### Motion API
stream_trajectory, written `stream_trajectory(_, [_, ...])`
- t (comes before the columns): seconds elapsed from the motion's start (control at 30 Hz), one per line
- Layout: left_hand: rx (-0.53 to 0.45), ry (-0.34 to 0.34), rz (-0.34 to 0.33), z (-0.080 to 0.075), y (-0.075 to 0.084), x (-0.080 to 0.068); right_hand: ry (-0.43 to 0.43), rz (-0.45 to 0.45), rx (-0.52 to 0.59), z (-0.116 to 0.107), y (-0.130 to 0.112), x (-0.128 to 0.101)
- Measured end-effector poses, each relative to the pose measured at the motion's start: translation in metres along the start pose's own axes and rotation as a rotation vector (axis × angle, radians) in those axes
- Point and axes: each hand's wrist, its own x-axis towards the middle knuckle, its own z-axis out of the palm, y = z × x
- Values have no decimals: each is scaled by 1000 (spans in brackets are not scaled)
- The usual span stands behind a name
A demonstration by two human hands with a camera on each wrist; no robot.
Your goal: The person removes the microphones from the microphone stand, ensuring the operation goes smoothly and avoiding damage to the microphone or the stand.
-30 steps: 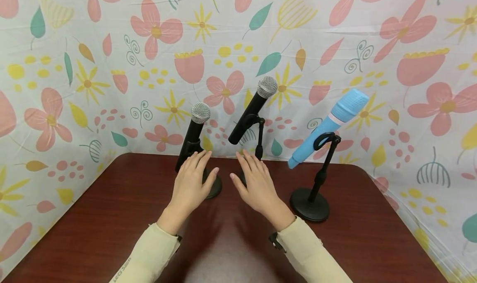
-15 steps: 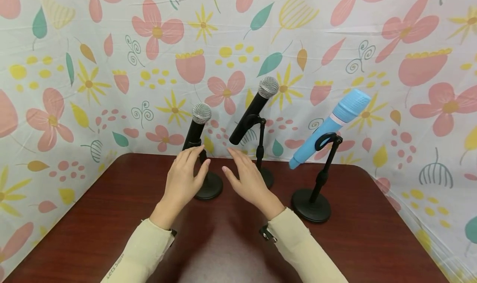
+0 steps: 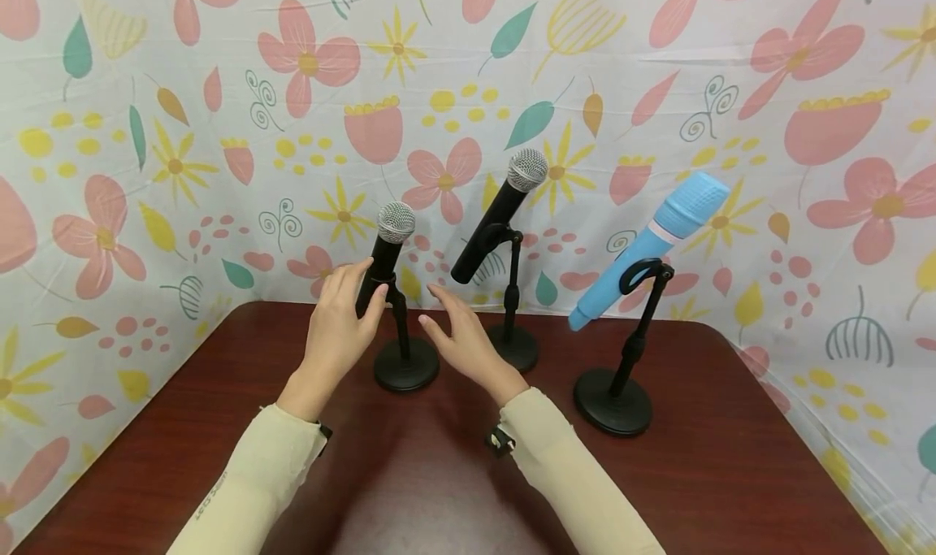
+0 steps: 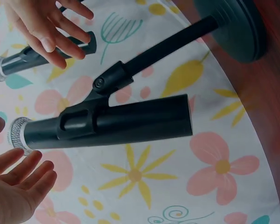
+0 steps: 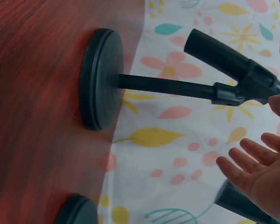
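My left hand is raised with fingers extended, overlapping the lower body of the left black microphone. That microphone has a silver mesh head and leans in a clip on a round-based stand. In the left wrist view, its black body spans the middle, and the left hand's fingers spread near the mesh head. My right hand, also holding nothing, hovers between the left stand and the middle one, fingers pointing left. The right wrist view has this hand at the lower right, below the clip.
Behind the right hand, a second black microphone tilts on its own stand. A blue microphone leans on a third stand at the right. The dark red-brown table meets a flower-printed cloth at the back.
Both hands have shifted to the left, uncovering the left stand's base and the middle stand. The left hand has also risen slightly along the left microphone. The microphones and stands have stayed put.
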Motion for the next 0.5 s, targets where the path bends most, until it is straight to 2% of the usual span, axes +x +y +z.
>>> stream_trajectory(0.27, [-44, -49, -74, 2, -11, 12, 55, -4, 108, 19, 12, 14])
stream_trajectory(0.5, [-81, -101, -147, 9, -20, 19, 36, 84, 185, 36, 23, 21])
